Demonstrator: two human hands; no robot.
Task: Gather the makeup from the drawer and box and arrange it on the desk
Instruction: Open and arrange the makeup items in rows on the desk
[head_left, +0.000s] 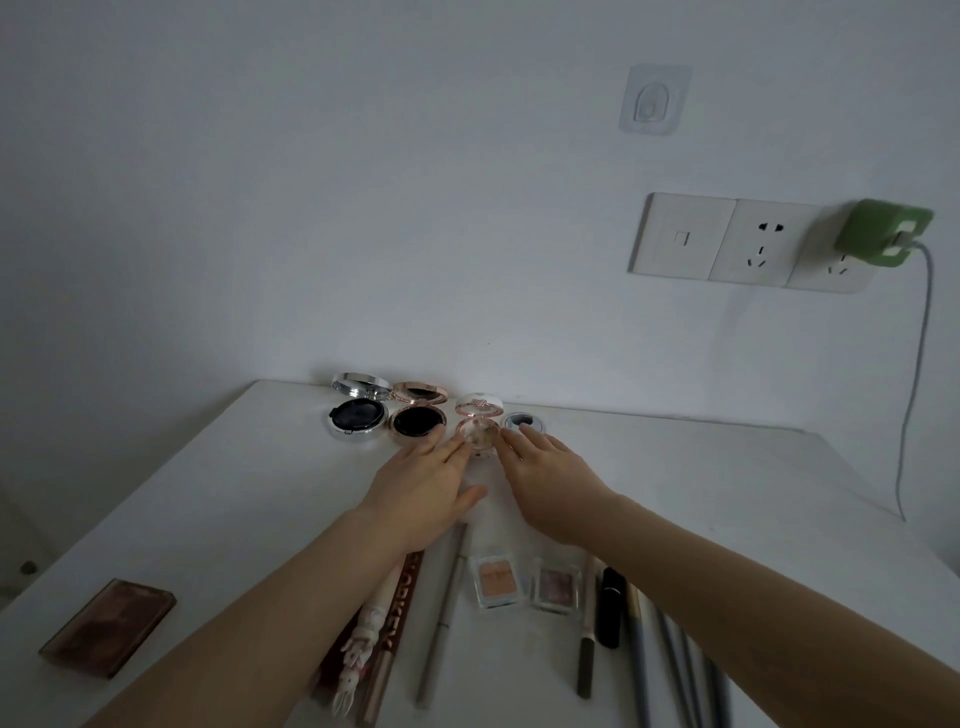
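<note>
As straight, released fingers (453, 446) of the left hand (421, 483) and right hand (545, 467) flank it, the pink compact (478, 434) lies between their tips.

- The slim dark red box (401, 597) carries pale capital letters along its length; "ORKEY" reads clearly, and the start of the word is covered
- The peach square eyeshadow (493, 577) bears print too blurred to read

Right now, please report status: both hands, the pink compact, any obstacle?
Hands open: left hand and right hand, fingertips either side of small pink compact. Lid up, in back row. Rose-gold compact and grey pot close beside it.
</note>
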